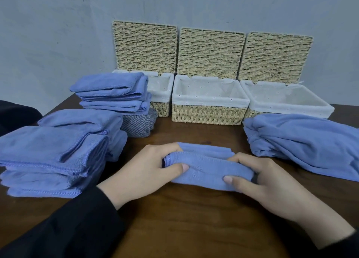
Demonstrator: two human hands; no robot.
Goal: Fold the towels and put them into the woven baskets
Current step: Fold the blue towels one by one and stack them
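A small folded blue towel (pixel 207 168) lies on the dark wooden table (pixel 194 219) in front of me. My left hand (pixel 147 170) grips its left end, thumb on top and fingers curled round the far edge. My right hand (pixel 260 182) grips its right end the same way. Three woven baskets with white liners stand at the back, lids up: the left basket (pixel 165 94), the middle basket (pixel 209 102) and the right basket (pixel 287 104). The middle and right ones show no towels inside; the left one is partly hidden.
A stack of folded blue towels (pixel 54 156) sits at the near left. A second stack (pixel 114 94) rests on a grey striped towel (pixel 138 125) before the left basket. A loose heap of blue towels (pixel 303 143) lies at the right. A grey wall stands behind.
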